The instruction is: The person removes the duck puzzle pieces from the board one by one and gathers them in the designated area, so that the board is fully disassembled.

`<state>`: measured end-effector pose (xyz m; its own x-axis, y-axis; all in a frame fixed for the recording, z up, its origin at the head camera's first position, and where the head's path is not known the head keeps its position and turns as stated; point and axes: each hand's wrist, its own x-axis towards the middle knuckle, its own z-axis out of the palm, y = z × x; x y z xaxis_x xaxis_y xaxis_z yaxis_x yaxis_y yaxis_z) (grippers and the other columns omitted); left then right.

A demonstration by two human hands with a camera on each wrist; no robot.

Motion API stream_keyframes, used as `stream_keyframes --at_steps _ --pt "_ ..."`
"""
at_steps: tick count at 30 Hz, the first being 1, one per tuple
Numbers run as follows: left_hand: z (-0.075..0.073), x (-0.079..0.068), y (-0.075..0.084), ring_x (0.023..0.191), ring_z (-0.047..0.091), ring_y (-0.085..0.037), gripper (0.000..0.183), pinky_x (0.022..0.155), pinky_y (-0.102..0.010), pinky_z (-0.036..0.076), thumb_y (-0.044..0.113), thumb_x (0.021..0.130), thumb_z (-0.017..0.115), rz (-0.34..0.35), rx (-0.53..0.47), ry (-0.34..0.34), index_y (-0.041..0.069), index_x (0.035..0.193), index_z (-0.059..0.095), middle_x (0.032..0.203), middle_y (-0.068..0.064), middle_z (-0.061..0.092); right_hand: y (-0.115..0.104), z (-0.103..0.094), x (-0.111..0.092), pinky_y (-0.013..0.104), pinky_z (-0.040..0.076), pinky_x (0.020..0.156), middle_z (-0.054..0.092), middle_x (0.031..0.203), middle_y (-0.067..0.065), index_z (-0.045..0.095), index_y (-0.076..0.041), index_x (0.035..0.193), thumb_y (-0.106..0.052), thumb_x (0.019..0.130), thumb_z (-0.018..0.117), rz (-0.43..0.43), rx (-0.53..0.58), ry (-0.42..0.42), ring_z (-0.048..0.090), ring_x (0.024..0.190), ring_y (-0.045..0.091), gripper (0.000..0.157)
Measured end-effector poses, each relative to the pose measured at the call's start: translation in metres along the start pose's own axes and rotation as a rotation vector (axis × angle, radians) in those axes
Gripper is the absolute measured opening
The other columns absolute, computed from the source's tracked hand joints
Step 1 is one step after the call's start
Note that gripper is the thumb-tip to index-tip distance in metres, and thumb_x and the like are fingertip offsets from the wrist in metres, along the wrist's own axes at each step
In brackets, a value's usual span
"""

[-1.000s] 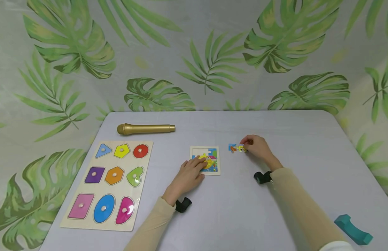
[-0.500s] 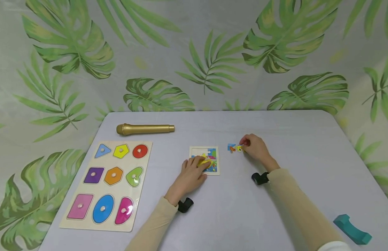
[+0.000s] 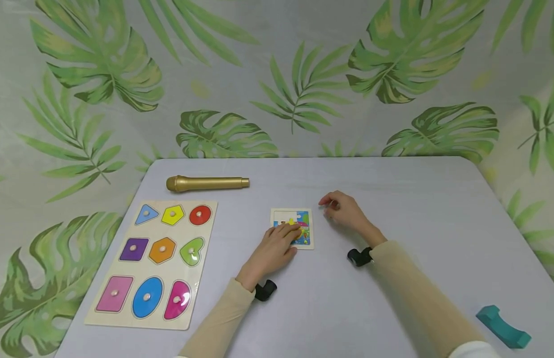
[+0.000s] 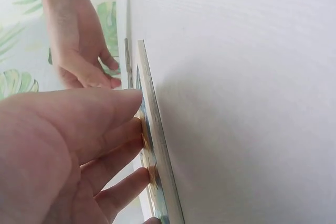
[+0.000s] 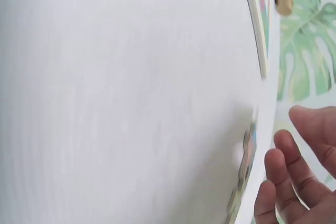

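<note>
A small framed jigsaw puzzle [image 3: 306, 238] lies mid-table, with a pale bare area at its upper left. My left hand [image 3: 273, 250] rests on it, and its fingertips [image 4: 137, 179] touch the picture in the left wrist view. Just right of the frame hovers my right hand [image 3: 345, 213], fingers loosely bent, nothing visible between them. Below those fingers, loose puzzle pieces [image 5: 244, 169] lie on the table in the right wrist view. From the head view the right hand hides them.
A wooden shape board [image 3: 162, 268] with several coloured knobbed pieces lies on the left. Behind it is a gold microphone [image 3: 208, 184]. A teal arched block [image 3: 504, 328] sits at the table's front right. A leaf-patterned cloth hangs behind the table.
My right hand has moved left from the right end of the loose pieces and now covers them in the head view. The left hand has slid slightly to the right on the puzzle.
</note>
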<state>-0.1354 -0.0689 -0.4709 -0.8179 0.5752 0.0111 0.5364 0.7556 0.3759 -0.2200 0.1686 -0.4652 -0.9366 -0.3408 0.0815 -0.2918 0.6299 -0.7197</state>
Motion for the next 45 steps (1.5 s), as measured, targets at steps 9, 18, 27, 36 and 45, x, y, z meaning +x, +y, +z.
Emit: stream_keyframes --at_steps 9,18,27,36,45 --pt "-0.002 0.0 0.003 0.134 0.035 -0.032 0.045 0.107 -0.052 0.027 0.019 0.097 0.057 0.04 0.044 0.022 0.008 0.14 0.049 0.143 -0.008 0.044 -0.015 0.027 0.003 0.05 0.037 0.094 0.055 0.114 0.012 0.071 -0.01 0.106 -0.002 0.084 0.066 -0.133 -0.096 -0.13 0.047 0.108 0.033 0.023" --pt "-0.001 0.0 0.004 0.135 0.033 -0.034 0.045 0.107 -0.055 0.025 0.019 0.096 0.057 0.009 0.016 0.014 0.008 0.139 0.05 0.144 -0.007 0.043 -0.028 0.034 0.004 0.05 0.039 0.093 0.055 0.116 0.012 0.073 -0.011 0.098 -0.003 0.084 0.07 -0.146 -0.159 -0.142 0.045 0.108 0.034 0.017" --pt "-0.001 0.001 0.004 0.134 0.034 -0.033 0.044 0.107 -0.054 0.027 0.02 0.096 0.057 0.004 0.023 0.021 0.009 0.138 0.051 0.143 -0.007 0.044 -0.03 0.034 0.006 0.049 0.039 0.096 0.057 0.114 0.01 0.071 -0.01 0.094 0.003 0.083 0.067 -0.12 -0.124 -0.151 0.047 0.109 0.032 0.017" --pt "-0.002 0.001 0.005 0.134 0.034 -0.033 0.044 0.107 -0.054 0.026 0.02 0.097 0.057 -0.015 0.019 0.012 0.009 0.139 0.051 0.143 -0.007 0.045 -0.026 0.035 0.009 0.036 0.047 0.08 0.059 0.106 0.01 0.062 -0.001 0.118 0.006 0.087 0.06 -0.113 -0.024 -0.151 0.054 0.088 0.023 0.032" --pt "-0.003 0.001 0.006 0.134 0.034 -0.031 0.043 0.107 -0.053 0.026 0.019 0.097 0.057 -0.01 0.005 0.011 0.008 0.138 0.052 0.142 -0.007 0.045 -0.026 0.035 0.013 0.037 0.046 0.078 0.061 0.097 0.012 0.06 -0.006 0.106 0.008 0.088 0.056 -0.08 0.063 -0.133 0.054 0.085 0.025 0.023"
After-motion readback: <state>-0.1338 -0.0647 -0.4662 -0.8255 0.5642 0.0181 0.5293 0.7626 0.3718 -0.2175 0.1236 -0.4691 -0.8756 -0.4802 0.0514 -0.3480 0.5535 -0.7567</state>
